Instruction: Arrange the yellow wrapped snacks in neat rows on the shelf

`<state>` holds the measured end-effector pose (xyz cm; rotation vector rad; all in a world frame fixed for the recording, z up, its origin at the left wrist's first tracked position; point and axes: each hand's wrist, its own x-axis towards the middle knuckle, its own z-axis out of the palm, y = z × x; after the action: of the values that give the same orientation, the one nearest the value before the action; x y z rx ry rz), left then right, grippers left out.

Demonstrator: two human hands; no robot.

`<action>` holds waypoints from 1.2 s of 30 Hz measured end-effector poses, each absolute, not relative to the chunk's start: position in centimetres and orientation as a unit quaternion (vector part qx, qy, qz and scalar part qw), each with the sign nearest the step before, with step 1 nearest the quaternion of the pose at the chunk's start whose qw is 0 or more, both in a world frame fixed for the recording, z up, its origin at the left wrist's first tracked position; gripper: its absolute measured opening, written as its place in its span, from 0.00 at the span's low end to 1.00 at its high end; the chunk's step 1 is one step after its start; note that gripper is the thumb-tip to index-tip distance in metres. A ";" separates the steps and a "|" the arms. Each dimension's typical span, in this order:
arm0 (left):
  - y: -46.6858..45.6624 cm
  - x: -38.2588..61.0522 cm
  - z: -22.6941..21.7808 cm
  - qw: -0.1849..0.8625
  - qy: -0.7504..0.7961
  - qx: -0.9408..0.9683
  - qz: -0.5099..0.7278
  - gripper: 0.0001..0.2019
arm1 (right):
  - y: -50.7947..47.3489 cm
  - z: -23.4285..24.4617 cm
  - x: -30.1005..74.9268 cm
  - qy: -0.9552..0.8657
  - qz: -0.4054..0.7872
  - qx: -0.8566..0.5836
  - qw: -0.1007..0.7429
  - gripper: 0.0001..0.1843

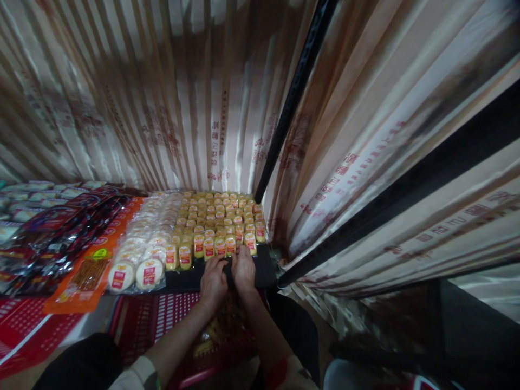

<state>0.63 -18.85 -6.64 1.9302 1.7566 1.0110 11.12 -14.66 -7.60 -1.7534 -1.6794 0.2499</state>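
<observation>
My left hand (213, 280) and my right hand (244, 268) are side by side on the dark front strip of a display shelf (264, 273). Both rest just below the front row of small yellow packets with red labels (221, 216). Their fingers are curled downward and pressed together near the packets; I cannot make out anything in them. To the left of the yellow packets lie round white packaged cakes (140, 254) in rows. A red plastic basket (162, 319) sits under my forearms.
Dark red snack bags (49, 233) and an orange packet (87, 273) lie on the left. Striped plastic curtain strips (170, 97) hang behind the shelf and on the right. Black metal frame bars (296, 92) run diagonally.
</observation>
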 end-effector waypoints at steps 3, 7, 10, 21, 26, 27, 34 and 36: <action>-18.9 0.7 -6.6 0.160 0.616 0.687 0.350 0.21 | -14.9 -7.8 11.1 -0.641 0.109 -0.670 0.357 0.11; -19.0 0.8 -6.8 0.151 0.612 0.693 0.351 0.21 | -15.5 -8.3 11.1 -0.626 0.128 -0.657 0.401 0.17; -19.1 0.9 -7.0 0.154 0.609 0.695 0.349 0.21 | -15.9 -8.6 11.2 -0.628 0.142 -0.641 0.418 0.20; -19.4 1.3 -6.4 0.157 0.607 0.704 0.333 0.19 | -15.6 -9.7 11.5 -0.660 0.115 -0.636 0.384 0.24; -19.7 1.4 -6.2 0.157 0.604 0.703 0.343 0.19 | -16.3 -9.8 11.8 -0.647 0.111 -0.637 0.405 0.26; -19.8 1.3 -6.2 0.157 0.602 0.703 0.345 0.19 | -16.6 -9.7 11.8 -0.647 0.112 -0.633 0.410 0.26; -22.2 0.8 -7.7 0.172 0.578 0.716 0.353 0.17 | -19.4 -9.9 11.2 -0.626 0.126 -0.615 0.462 0.17; -23.1 0.6 -8.0 0.179 0.576 0.714 0.355 0.15 | -20.4 -10.2 10.8 -0.629 0.130 -0.607 0.468 0.15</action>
<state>0.61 -23.07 -7.99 2.0194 1.6296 1.0037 10.81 -20.45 -10.25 -1.4877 -1.5433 0.3177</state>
